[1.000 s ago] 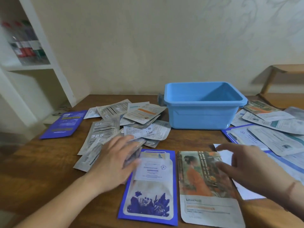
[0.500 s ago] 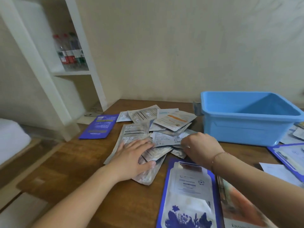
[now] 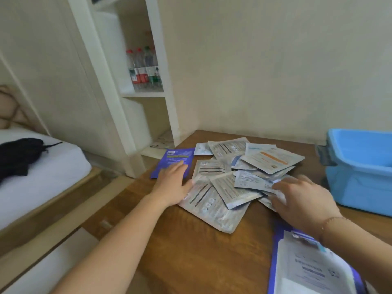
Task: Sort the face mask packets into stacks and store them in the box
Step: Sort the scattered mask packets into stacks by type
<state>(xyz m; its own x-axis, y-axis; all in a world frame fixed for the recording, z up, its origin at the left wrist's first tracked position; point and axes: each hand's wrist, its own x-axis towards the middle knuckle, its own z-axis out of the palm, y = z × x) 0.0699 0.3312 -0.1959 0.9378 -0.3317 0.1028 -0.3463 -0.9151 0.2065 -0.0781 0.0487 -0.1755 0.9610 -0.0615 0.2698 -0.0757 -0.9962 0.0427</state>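
A loose heap of silver face mask packets [image 3: 231, 183] lies on the wooden table [image 3: 191, 251]. My left hand [image 3: 172, 185] lies flat with straight fingers over the near end of a dark blue packet [image 3: 172, 160] at the heap's left edge. My right hand [image 3: 301, 200] rests on the heap's right side, fingers bent over the packets; whether it grips one is hidden. The blue plastic box [image 3: 360, 170] stands at the right. A blue-and-white packet [image 3: 311, 270] lies at the near right under my right forearm.
The table's left edge drops off beside a white shelf unit [image 3: 135, 96] holding several bottles [image 3: 144, 68]. A bed [image 3: 36, 179] with a black garment [image 3: 19, 155] stands at the left. The wall runs close behind the table.
The view has swung left, pushing the box to the right edge. My left hand moved from the silver packets to the dark blue packet. My right hand stays at the heap's right side.
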